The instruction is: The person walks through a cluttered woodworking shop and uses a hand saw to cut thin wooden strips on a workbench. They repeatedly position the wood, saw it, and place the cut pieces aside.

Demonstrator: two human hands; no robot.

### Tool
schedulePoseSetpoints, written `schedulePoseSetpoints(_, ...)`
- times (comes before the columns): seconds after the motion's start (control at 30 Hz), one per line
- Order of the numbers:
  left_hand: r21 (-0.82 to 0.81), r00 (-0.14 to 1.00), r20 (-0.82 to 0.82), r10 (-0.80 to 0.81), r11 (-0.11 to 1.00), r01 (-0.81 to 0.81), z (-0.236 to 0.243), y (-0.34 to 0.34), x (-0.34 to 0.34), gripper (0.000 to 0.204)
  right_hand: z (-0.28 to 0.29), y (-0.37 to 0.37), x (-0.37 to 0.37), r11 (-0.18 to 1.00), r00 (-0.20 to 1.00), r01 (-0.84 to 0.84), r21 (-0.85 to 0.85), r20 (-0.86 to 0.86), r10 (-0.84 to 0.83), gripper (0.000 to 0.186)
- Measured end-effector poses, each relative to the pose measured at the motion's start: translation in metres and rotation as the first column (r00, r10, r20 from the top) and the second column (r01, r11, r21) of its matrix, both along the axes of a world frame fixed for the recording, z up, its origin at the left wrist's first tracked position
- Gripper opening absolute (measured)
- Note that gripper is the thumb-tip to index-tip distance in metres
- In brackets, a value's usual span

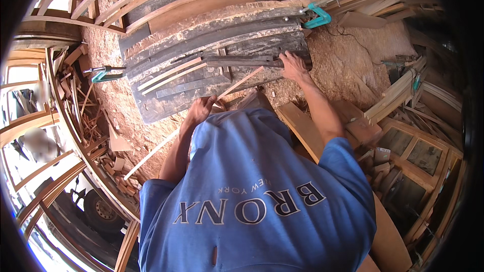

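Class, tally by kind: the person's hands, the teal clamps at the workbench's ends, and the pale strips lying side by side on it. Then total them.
Left hand, right hand: 2
Teal clamps: 2
Pale strips: 2
Total: 6

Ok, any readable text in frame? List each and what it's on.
Blue shirt: two lines of capitals, one large, one small; wording not copied here.
Small white label left of the panelled door: too small to read.
No other legible text.

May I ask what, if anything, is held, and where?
Left hand: thin wooden strip, well behind its far tip. Right hand: at right end of dark bar; grip unclear.
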State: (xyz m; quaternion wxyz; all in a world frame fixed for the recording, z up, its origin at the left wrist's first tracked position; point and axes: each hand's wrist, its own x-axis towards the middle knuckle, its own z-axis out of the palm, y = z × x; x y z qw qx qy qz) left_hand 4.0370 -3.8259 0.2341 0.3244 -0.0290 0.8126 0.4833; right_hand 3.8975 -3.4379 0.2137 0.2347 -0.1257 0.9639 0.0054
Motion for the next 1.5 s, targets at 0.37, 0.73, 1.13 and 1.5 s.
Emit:
schedulePoseSetpoints(0.37,-0.237,0.905,-0.412,-0.112,0.971,0.012,-0.014,0.094,-0.012,0.042,-0.024,0.087,0.094,0.768,0.891,0.323,-0.554,-0.097,-0.444,0.035)
schedulePoseSetpoints(0.73,-0.289,0.914,-0.399,0.073,0.936,-0.201,-0.019,0.182,0.017,0.033,-0.063,0.118,0.127,0.436,0.777,0.493,-0.753,0.156,-0.61,0.045)
schedulePoseSetpoints(1.13,-0.355,0.92,-0.38,0.092,0.904,-0.237,-0.028,0.183,0.053,0.044,-0.041,0.149,0.111,-0.008,0.787,0.478,-0.878,0.433,-0.44,0.018)
schedulePoseSetpoints(1.5,-0.124,0.725,-0.662,0.19,0.926,-0.356,-0.024,0.136,0.099,0.031,0.013,-0.012,0.041,-0.26,0.78,0.538,-0.802,0.591,-0.207,0.024)
